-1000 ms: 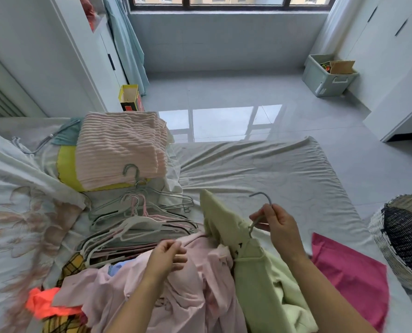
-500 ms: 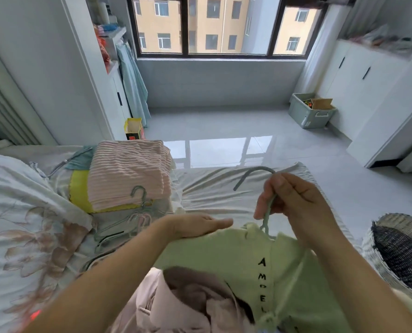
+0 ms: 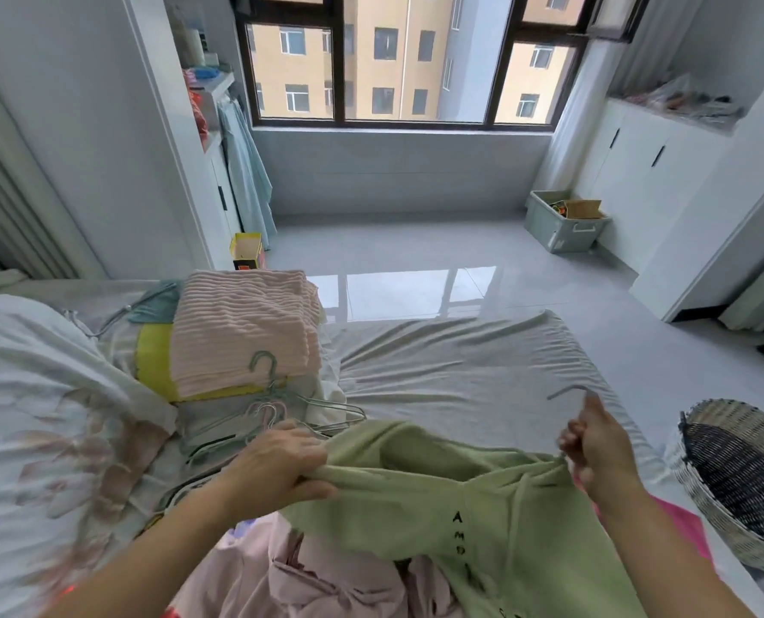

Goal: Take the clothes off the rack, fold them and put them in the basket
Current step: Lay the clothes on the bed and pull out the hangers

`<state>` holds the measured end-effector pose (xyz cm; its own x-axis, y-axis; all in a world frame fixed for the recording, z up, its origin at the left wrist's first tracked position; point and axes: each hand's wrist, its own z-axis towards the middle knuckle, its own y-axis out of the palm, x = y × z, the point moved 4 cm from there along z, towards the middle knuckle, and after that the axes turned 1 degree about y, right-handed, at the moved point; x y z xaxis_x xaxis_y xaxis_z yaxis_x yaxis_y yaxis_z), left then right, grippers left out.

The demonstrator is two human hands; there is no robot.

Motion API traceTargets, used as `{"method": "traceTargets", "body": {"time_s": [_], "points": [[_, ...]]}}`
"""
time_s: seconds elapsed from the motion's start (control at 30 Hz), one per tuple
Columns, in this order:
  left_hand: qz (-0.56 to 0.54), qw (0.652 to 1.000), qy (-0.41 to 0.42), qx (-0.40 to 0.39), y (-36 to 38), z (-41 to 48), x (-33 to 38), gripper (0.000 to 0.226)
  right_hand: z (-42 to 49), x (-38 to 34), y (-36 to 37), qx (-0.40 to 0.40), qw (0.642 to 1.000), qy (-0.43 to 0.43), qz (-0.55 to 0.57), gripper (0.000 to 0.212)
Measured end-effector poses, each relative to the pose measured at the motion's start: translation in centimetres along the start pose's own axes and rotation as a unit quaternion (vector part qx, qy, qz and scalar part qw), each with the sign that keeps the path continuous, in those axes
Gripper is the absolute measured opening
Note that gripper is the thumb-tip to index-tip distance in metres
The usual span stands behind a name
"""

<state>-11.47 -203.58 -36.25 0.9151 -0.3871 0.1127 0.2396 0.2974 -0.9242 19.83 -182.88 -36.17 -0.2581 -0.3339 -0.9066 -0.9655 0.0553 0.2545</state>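
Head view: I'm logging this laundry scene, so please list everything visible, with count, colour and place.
green hoodie: one, light green, held up over the bed
hanger: one, grey-green, hook above the right hand
loose hangers: several, pastel, on the bed at left
folded pile: one, pink on yellow, bed's far left
pink garments: heap, pale pink, bottom centre
magenta cloth: one, beside the basket
basket: one, woven, floor at right
storage bin: one, grey-green, by the cabinets
left hand: grips the hoodie
right hand: holds the hanger
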Motion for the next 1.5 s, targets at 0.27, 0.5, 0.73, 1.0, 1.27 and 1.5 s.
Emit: {"method": "traceTargets", "body": {"time_s": [0.27,0.5,0.73,1.0,1.27,1.5], "points": [[-0.037,0.974,-0.221,-0.031,1.1,-1.8,0.6,0.078,-0.9,-1.5,1.9,-0.123,0.992,0.001,0.026,0.058],[-0.169,0.905,-0.384,-0.068,3.1,0.8,0.9,0.033,-3.9,-2.8,4.1,-0.151,0.982,-0.11,0.021,0.056],[-0.374,0.788,-0.485,0.063,3.7,-1.8,-1.1,0.037,-2.6,-2.1,-0.6,-0.154,0.972,-0.047,0.168,0.057],[-0.264,0.867,-0.371,-0.203,7.6,2.1,6.3,0.022,-5.4,-5.3,4.0,-0.122,0.939,-0.075,0.311,0.046],[-0.65,0.666,-0.333,0.153,1.8,6.3,8.6,0.061,-11.4,-6.5,16.5,-0.314,0.911,-0.068,0.258,0.042],[-0.717,0.398,-0.465,0.334,2.5,1.1,2.6,0.007,-14.3,4.4,22.6,-0.421,0.899,-0.023,-0.116,0.034]]}}
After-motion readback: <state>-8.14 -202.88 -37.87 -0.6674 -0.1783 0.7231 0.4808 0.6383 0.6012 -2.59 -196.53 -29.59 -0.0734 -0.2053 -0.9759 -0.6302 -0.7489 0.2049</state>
